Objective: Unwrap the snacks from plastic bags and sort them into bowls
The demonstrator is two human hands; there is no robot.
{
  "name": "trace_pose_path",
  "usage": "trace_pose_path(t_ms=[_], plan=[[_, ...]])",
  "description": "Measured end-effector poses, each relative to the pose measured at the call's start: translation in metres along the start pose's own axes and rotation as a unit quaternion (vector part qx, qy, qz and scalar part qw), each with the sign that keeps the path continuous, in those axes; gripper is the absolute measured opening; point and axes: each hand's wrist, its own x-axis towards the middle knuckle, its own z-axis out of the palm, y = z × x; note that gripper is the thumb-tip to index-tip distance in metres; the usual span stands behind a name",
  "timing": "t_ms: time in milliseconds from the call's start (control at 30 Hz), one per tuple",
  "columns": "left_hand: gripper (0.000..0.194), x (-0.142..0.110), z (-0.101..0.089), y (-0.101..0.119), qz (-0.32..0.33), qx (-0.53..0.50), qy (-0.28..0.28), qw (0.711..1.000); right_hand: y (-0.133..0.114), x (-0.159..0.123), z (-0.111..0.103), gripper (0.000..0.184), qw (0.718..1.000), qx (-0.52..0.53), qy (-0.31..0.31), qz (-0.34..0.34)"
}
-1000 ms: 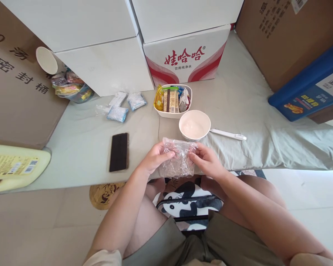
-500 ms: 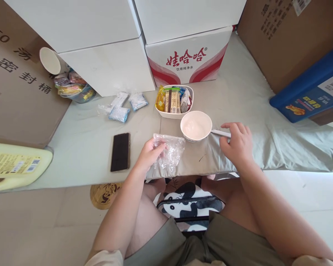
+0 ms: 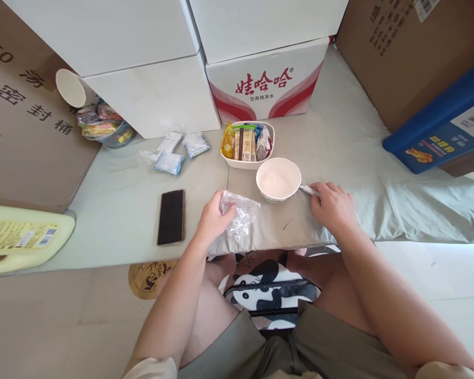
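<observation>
My left hand (image 3: 217,217) is closed on a crumpled clear plastic bag (image 3: 242,215), pinching it between thumb and fingers near the front edge of the cloth-covered surface. To the right of the bag stands a white paper bowl (image 3: 278,180), upright, with something pale inside that I cannot make out. My right hand (image 3: 334,204) lies over a slim white tool (image 3: 308,190), its fingers closed around it. Only the tool's tip end shows, pointing at the bowl's right side; the rest is hidden under the hand, so its kind is unclear.
Behind the bowl is a white tub (image 3: 247,164) of packaged snacks. A black phone (image 3: 171,217) and several small plastic packets (image 3: 196,145) lie to the left. White cartons (image 3: 266,95) close off the back; a blue box (image 3: 438,131) leans at right.
My right hand has lowered and its spread fingers have closed over the slim white tool. My left hand still holds the bag, which has shifted slightly and crumpled a little more.
</observation>
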Motion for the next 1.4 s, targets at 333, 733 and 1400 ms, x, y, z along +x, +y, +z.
trace_pose_path(t_ms=[333,733,1400], plan=[[0.027,0.0,0.002,0.007,-0.059,-0.2,-0.019,0.978,-0.021,-0.026,-0.007,0.028,0.914,0.298,0.165,-0.219],[0.046,-0.011,0.011,0.013,-0.101,-0.322,-0.14,0.931,-0.057,-0.047,0.006,0.022,0.901,0.294,-0.06,-0.315],[0.022,-0.014,-0.003,0.023,0.019,-0.26,-0.294,0.919,-0.054,-0.049,-0.003,0.017,0.834,0.527,-0.029,-0.159]])
